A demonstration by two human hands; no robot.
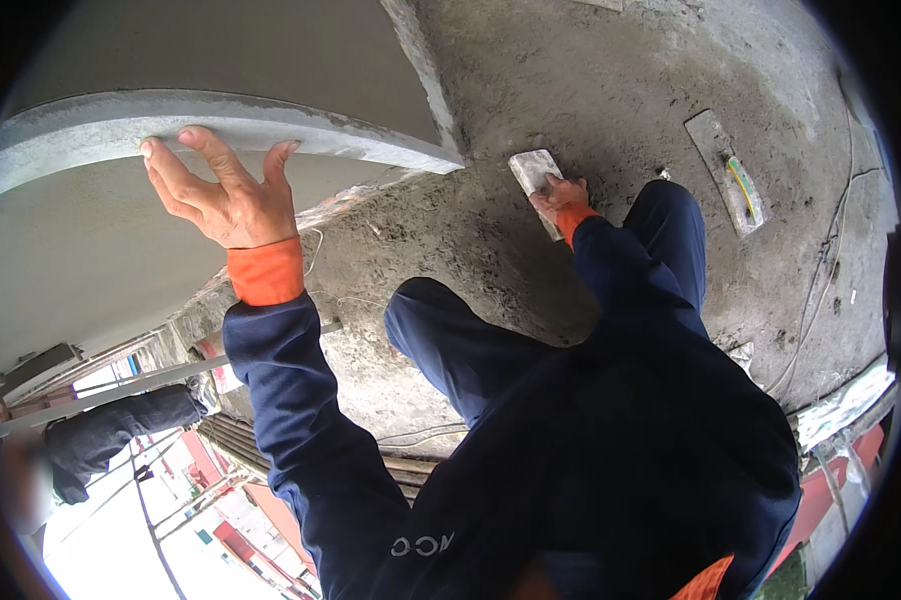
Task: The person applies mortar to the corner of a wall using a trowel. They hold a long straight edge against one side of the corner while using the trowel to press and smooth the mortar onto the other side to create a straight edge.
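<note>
long pale-grey straight bar [250, 120] set against smooth grey plastered wall [90, 240]; left hand [225, 195] on its edge, fingers spread. right hand [562, 195] fingers curled round grey rectangular float [530, 165], right of bar. wall beside bar looks mostly smoothed; bar not yet off.

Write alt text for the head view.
A person's left hand, fingers spread, touches a long pale bar lying across a smooth grey wall, while the right hand holds a whitish rectangular float by the rough floor. A trowel with a yellow-green grip lies farther right.
</note>
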